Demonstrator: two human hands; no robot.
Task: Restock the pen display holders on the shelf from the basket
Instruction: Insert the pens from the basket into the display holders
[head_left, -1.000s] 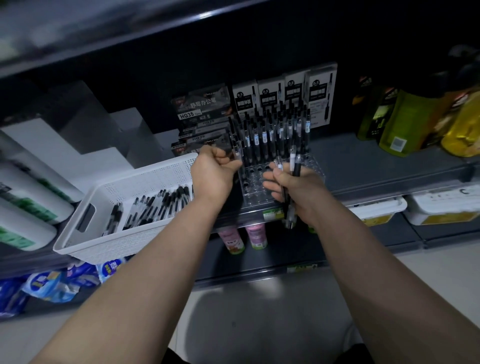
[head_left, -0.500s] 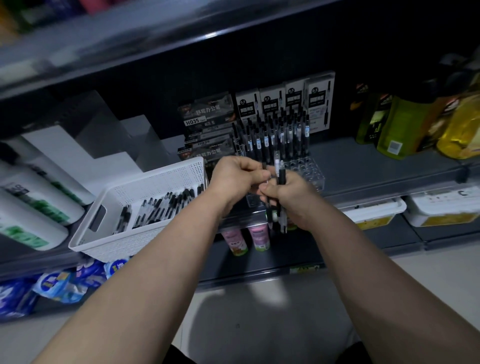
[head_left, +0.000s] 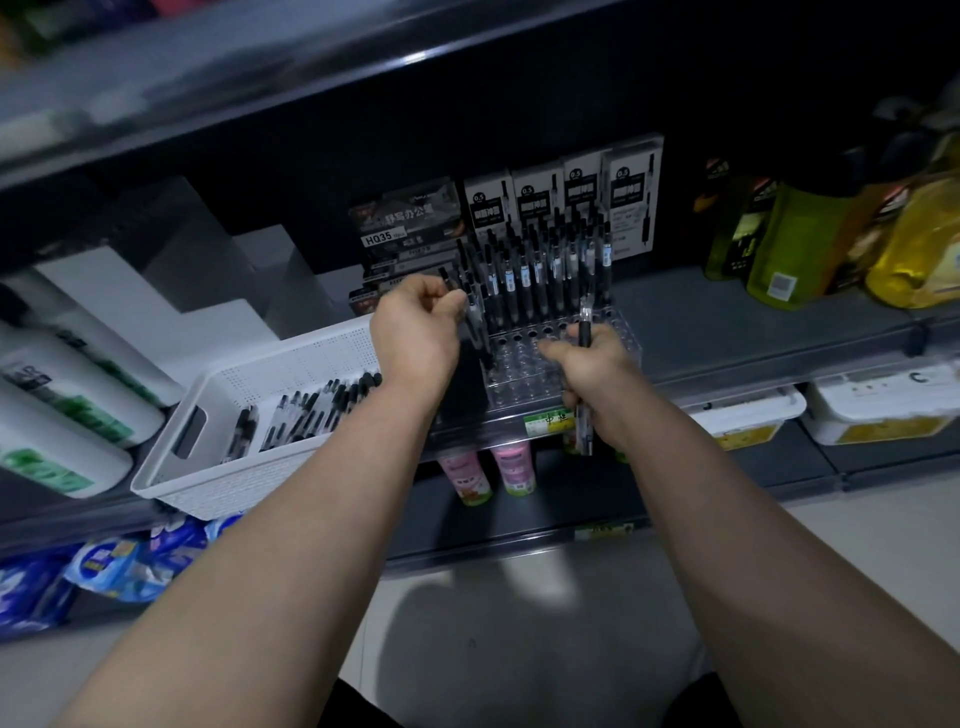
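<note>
A clear plastic pen display holder (head_left: 524, 364) stands on the dark shelf; black pens (head_left: 540, 270) fill its back rows and its front holes are bare. My left hand (head_left: 415, 332) pinches one black pen (head_left: 475, 325) upright over the holder's left side. My right hand (head_left: 587, 364) grips a small bundle of pens (head_left: 584, 410) at the holder's front right, their ends sticking out above and below the fist. A white perforated basket (head_left: 208, 441) with several loose pens (head_left: 306, 410) sits on the shelf to the left.
Boxed pen packs (head_left: 561, 202) and a stack of pen boxes (head_left: 410, 228) stand behind the holder. Green and yellow bottles (head_left: 810, 239) are at the right, white rolls (head_left: 67, 405) at the left. Pink bottles (head_left: 488, 467) and white tubs (head_left: 878, 405) sit on the lower shelf.
My left hand took one pen from the bundle in my right hand and carried it up and left to the holder. The right hand stayed at the holder's front.
</note>
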